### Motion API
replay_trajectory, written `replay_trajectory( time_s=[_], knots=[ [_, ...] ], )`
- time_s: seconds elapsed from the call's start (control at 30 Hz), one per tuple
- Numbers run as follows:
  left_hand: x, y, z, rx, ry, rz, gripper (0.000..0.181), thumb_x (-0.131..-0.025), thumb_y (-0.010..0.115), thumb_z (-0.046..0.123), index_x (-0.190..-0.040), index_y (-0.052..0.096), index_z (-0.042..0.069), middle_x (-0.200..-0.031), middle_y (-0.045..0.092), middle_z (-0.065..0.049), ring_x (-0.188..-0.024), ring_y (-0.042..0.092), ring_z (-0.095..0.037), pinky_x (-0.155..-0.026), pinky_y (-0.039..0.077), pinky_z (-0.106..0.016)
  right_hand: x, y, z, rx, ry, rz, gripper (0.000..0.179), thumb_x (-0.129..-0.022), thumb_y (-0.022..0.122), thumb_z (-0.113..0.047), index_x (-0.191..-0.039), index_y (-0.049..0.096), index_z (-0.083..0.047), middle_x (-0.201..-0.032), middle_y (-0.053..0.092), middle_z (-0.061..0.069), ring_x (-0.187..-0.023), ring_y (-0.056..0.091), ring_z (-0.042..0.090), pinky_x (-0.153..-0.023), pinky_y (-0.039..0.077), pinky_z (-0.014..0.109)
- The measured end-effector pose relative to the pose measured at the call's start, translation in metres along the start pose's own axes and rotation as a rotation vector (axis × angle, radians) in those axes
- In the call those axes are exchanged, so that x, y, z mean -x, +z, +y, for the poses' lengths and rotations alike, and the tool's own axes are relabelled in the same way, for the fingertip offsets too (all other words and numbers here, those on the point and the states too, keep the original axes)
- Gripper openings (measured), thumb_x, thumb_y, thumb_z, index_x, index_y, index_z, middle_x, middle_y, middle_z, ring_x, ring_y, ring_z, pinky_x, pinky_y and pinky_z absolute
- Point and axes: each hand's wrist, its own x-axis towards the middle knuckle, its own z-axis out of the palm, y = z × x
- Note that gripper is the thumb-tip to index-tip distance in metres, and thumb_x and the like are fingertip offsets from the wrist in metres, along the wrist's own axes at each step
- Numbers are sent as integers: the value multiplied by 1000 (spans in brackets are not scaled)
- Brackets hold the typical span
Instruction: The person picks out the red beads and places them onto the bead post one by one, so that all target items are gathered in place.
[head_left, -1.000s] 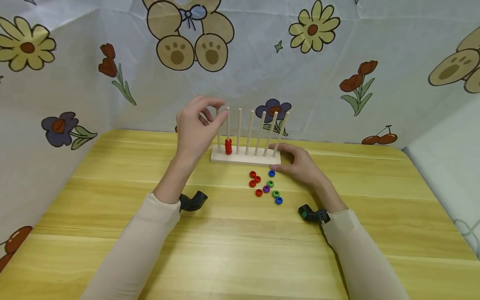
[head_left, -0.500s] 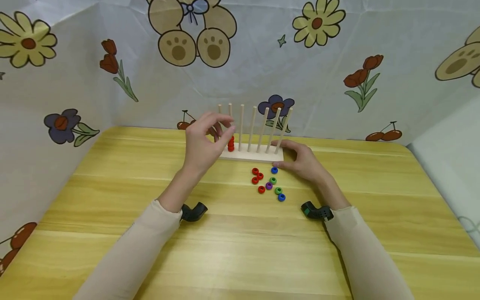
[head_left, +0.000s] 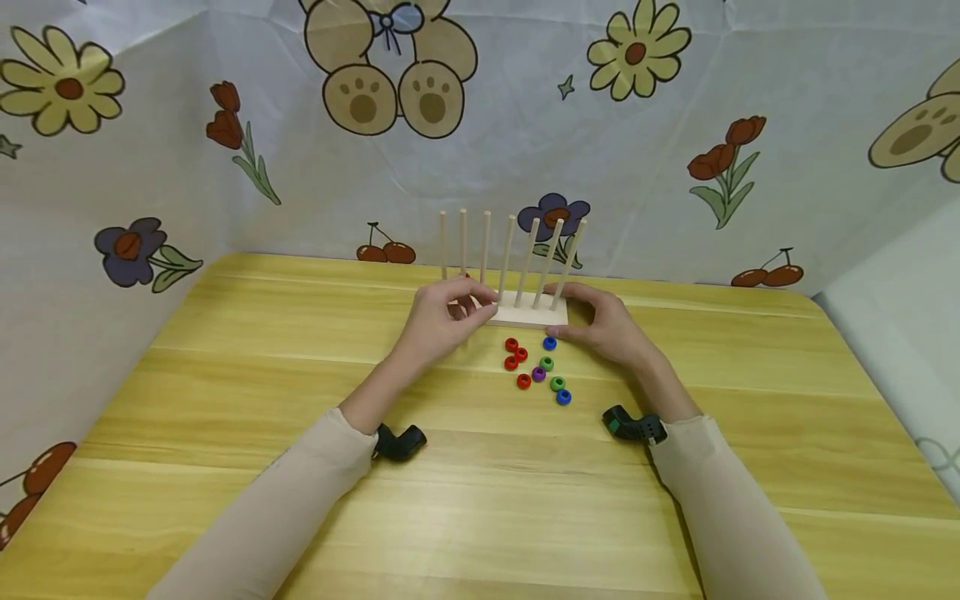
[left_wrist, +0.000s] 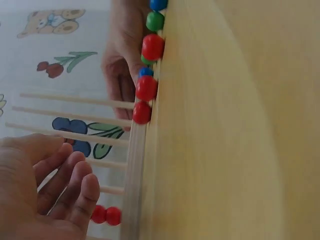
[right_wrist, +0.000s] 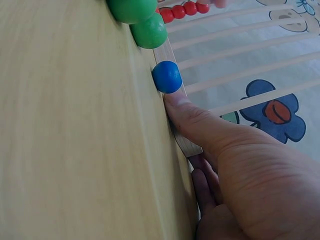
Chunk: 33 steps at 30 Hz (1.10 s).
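A pale wooden peg rack (head_left: 528, 317) stands upright at the back of the table with a row of thin pegs. Red beads (right_wrist: 184, 10) are stacked on one peg near its left end, mostly hidden by a hand in the head view. My right hand (head_left: 607, 327) grips the rack's right end, thumb along the front and fingers behind. In front of the rack's left half hovers my left hand (head_left: 444, 318), fingers loosely bent with nothing between them. Loose beads lie before the rack: several red beads (head_left: 523, 381), green beads (head_left: 557, 383), blue beads (head_left: 563, 397) and one purple bead (head_left: 538, 374).
A wooden table (head_left: 480, 500) spreads out under both arms. Behind it hangs a white cloth (head_left: 322, 183) printed with flowers and bears. Black wrist cameras (head_left: 401, 442) sit at both sleeves.
My left hand has come down from the top of the left pegs and moved right, toward the loose beads. The right hand keeps its hold on the rack.
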Motion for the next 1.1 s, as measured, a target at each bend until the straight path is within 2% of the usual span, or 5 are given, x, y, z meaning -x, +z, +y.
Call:
replay_trajectory(
  time_s=[0.13, 0.23, 0.47, 0.73, 1.1],
  knots=[
    [3, 4, -8, 112, -110, -72, 15, -97, 78, 15, -108, 80, 4, -100, 76, -7, -67, 62, -31, -57, 52, -25, 0, 0, -1, -4, -6, 1, 60, -91, 85, -31, -146, 63, -22, -154, 58, 4, -151, 42, 27, -130, 22, 51],
    [6, 5, -13, 110, -134, -112, 16, -97, 78, 15, -109, 80, 5, -96, 75, -8, -63, 60, -30, -56, 50, -26, -1, 0, 0, 0, -10, 2, 60, -91, 85, -31, -146, 63, -22, -154, 57, 4, -151, 42, 27, -130, 22, 51],
    [8, 10, -18, 7, -104, -216, 19, -96, 78, 13, -114, 81, 9, -106, 74, -5, -79, 60, -17, -68, 48, -24, -2, 0, -1, 3, -17, 3, 61, -91, 85, -32, -146, 63, -23, -154, 57, 3, -152, 41, 27, -130, 21, 52],
    [10, 20, -17, -67, -54, -324, 22, -98, 77, 14, -119, 80, 10, -112, 72, -3, -76, 57, -14, -68, 47, -24, 0, 0, -2, 22, -5, -2, 61, -91, 85, -31, -147, 62, -21, -154, 57, 5, -152, 41, 28, -130, 22, 52],
    [11, 22, -14, -133, -84, -317, 17, -96, 77, 7, -111, 81, 12, -108, 69, -1, -77, 56, -14, -67, 47, -23, 1, -1, -3, 13, -20, 0, 61, -91, 85, -30, -147, 62, -20, -153, 59, 4, -151, 42, 28, -130, 22, 52]
  ],
)
